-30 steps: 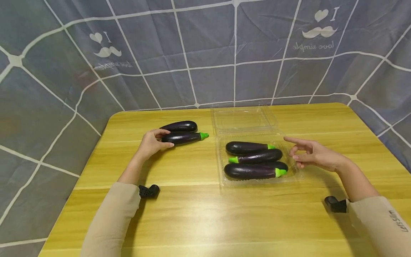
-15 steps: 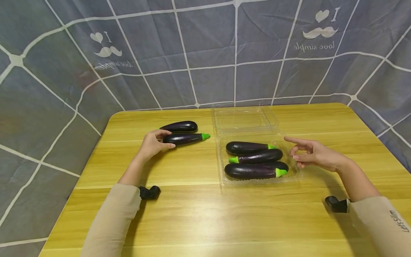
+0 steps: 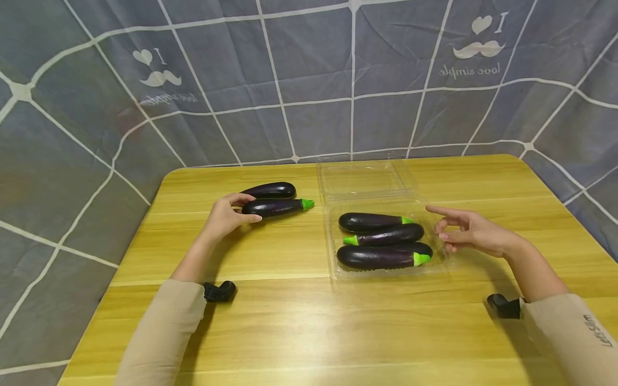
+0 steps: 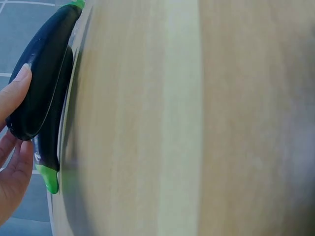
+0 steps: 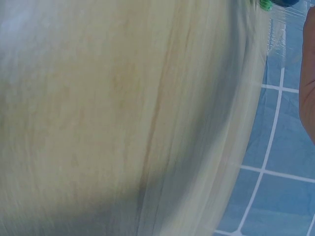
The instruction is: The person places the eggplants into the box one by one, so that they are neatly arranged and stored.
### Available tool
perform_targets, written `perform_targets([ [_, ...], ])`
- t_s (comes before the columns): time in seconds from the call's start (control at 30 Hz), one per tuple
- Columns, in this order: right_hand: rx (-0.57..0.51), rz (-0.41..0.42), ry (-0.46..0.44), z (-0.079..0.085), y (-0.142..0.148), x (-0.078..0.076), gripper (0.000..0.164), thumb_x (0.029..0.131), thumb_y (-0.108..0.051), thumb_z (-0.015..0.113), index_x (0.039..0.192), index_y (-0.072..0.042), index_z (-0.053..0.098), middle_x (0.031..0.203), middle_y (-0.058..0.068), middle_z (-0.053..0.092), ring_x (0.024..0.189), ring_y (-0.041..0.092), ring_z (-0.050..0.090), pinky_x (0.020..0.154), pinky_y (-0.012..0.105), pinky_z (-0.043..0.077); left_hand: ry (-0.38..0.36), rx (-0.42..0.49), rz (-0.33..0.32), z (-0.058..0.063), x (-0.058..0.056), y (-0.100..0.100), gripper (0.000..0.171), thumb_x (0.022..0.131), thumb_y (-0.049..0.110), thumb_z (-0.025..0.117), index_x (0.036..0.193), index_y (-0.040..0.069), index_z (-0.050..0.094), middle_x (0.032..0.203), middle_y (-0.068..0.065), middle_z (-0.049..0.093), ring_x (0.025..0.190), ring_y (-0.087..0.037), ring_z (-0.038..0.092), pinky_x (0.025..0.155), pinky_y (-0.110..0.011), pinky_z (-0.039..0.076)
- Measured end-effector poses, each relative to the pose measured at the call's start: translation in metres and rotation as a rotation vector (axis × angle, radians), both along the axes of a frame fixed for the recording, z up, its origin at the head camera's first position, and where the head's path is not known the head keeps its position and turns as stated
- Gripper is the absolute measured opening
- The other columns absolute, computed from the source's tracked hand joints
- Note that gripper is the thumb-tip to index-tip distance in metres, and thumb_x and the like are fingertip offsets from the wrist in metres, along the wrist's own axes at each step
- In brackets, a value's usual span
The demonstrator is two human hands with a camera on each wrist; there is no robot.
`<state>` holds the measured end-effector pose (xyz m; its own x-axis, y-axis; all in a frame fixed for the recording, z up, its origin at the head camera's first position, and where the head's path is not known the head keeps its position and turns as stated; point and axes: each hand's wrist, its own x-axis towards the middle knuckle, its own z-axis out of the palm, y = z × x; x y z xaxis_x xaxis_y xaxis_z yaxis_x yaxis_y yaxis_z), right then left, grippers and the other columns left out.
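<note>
At the left of the table, my left hand grips the blunt end of a dark purple eggplant, thumb on the near side and fingers on the far side. Its green stem points right. A second eggplant lies just behind it, its stem hidden by the hand in the head view; the left wrist view shows that green stem. My right hand is at the right rim of a clear plastic container, index finger extended and the other fingers loosely bent. Several eggplants lie side by side inside.
The container's hinged lid lies open toward the back of the wooden table. A grey curtain with white lines stands behind and around the table. Black wrist-worn devices stick out from both sleeves.
My left hand and the eggplant it holds have barely moved. The left forearm has shifted slightly left. The right hand and the container look the same.
</note>
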<state>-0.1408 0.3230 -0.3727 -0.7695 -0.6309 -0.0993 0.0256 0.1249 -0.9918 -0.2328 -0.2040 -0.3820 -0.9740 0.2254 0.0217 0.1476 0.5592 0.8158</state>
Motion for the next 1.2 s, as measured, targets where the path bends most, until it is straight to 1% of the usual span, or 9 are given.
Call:
perform_targets([
  [0.13, -0.003, 0.004, -0.003, 0.000, 0.000, -0.001, 0.065, 0.094, 0.007, 0.046, 0.148, 0.000, 0.010, 0.100, 0.012, 0.050, 0.073, 0.012, 0.060, 0.064, 0.029, 0.054, 0.013, 0.012, -0.005, 0.001, 0.001, 0.000, 0.050, 0.073, 0.017, 0.081, 0.117, 0.004, 0.061, 0.122, -0.014, 0.053, 0.109, -0.031, 0.050, 0.094, -0.041, 0.043],
  [0.43, -0.018, 0.008, -0.013, 0.001, 0.000, -0.002, 0.066, 0.094, 0.007, 0.046, 0.148, 0.000, 0.010, 0.097, 0.010, 0.051, 0.073, 0.013, 0.061, 0.064, 0.028, 0.054, 0.046, 0.013, -0.023, 0.004, 0.006, 0.001, 0.051, 0.072, 0.018, 0.082, 0.116, 0.002, 0.062, 0.119, -0.014, 0.054, 0.106, -0.028, 0.051, 0.092, -0.040, 0.046],
  [0.6, -0.015, 0.004, -0.017, 0.001, 0.001, -0.002, 0.066, 0.094, 0.007, 0.046, 0.148, 0.001, 0.008, 0.096, 0.010, 0.051, 0.073, 0.013, 0.061, 0.064, 0.029, 0.054, 0.060, 0.015, -0.041, 0.011, 0.010, 0.005, 0.050, 0.071, 0.017, 0.083, 0.113, 0.001, 0.063, 0.116, -0.014, 0.055, 0.103, -0.026, 0.053, 0.089, -0.038, 0.048],
  [0.8, -0.011, 0.006, -0.021, 0.001, 0.002, -0.003, 0.066, 0.094, 0.007, 0.045, 0.148, 0.000, 0.009, 0.095, 0.010, 0.051, 0.072, 0.013, 0.061, 0.065, 0.029, 0.054, 0.067, 0.010, -0.062, 0.021, 0.018, 0.008, 0.048, 0.070, 0.017, 0.083, 0.111, 0.002, 0.064, 0.114, -0.013, 0.057, 0.101, -0.026, 0.053, 0.088, -0.037, 0.049],
  [1.0, -0.018, 0.005, -0.028, 0.001, 0.002, -0.004, 0.065, 0.094, 0.007, 0.046, 0.149, -0.003, 0.012, 0.094, 0.008, 0.052, 0.072, 0.013, 0.061, 0.065, 0.029, 0.054, 0.084, -0.004, -0.085, 0.030, 0.024, 0.008, 0.047, 0.071, 0.019, 0.083, 0.111, 0.004, 0.064, 0.115, -0.011, 0.057, 0.102, -0.025, 0.053, 0.089, -0.038, 0.048],
  [1.2, -0.028, 0.011, -0.033, 0.001, 0.002, -0.003, 0.066, 0.093, 0.007, 0.047, 0.149, -0.005, 0.015, 0.094, 0.008, 0.052, 0.073, 0.013, 0.062, 0.065, 0.028, 0.055, 0.071, -0.010, -0.087, 0.036, 0.029, 0.011, 0.048, 0.070, 0.019, 0.083, 0.111, 0.004, 0.064, 0.117, -0.011, 0.057, 0.103, -0.026, 0.053, 0.089, -0.038, 0.048],
])
